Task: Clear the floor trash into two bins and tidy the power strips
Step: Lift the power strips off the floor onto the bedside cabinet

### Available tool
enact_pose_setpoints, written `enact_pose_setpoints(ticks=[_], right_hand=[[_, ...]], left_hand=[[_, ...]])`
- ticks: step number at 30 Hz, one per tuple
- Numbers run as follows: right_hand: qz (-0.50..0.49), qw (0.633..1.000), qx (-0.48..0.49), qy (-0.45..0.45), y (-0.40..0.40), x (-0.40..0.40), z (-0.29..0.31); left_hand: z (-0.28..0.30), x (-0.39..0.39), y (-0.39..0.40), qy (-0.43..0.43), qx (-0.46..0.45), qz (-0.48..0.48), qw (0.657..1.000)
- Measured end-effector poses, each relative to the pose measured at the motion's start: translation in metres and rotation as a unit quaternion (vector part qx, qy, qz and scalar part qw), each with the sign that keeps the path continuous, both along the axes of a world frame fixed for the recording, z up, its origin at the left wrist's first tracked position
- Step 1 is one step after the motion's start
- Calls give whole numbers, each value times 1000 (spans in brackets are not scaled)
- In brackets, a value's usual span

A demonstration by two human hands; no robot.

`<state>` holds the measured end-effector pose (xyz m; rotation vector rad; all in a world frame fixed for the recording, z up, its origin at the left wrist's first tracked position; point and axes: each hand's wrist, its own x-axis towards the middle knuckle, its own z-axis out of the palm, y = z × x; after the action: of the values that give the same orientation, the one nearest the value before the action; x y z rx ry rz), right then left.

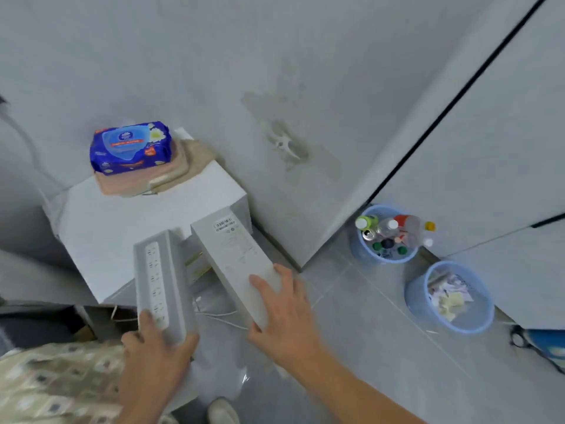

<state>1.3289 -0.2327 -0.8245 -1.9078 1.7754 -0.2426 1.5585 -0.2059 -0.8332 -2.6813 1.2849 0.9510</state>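
Grey tiled floor (367, 316); two blue bins (449, 296) at three o'clock. Left hand (159, 347) grips a power-strip box (160, 280); right hand (284, 313) grips a second box (241, 258).

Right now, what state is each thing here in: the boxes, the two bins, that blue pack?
Left box: gripped by left hand, socket picture up.
Right box: held by right hand, barcode side up.
Far bin: upright, filled with bottles.
Near bin: upright, paper scraps inside.
Blue pack: closed, lying on folded cloth.
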Motion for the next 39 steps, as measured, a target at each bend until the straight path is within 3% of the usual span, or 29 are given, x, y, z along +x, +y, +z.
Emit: enact_pose_setpoints(ticks=[3, 13, 22, 29, 34, 39], right_hand=[[-40, 999, 13, -5, 29, -61, 4], [-185, 976, 110, 32, 174, -338, -36], [-359, 916, 176, 29, 213, -568, -80], [-414, 883, 221, -14, 152, -632, -158], [-410, 877, 251, -12, 126, -648, -216], [-385, 881, 274, -1, 116, -641, -249]], left_hand=[[-2, -65, 19, 43, 22, -39, 998], [-12, -339, 71, 60, 80, -207, 973], [-58, -566, 38, 45, 44, -417, 907], [-155, -671, -3, 11, 67, -544, 836], [-215, -712, -29, -5, 71, -575, 815], [-236, -733, -39, 24, 91, -577, 811]])
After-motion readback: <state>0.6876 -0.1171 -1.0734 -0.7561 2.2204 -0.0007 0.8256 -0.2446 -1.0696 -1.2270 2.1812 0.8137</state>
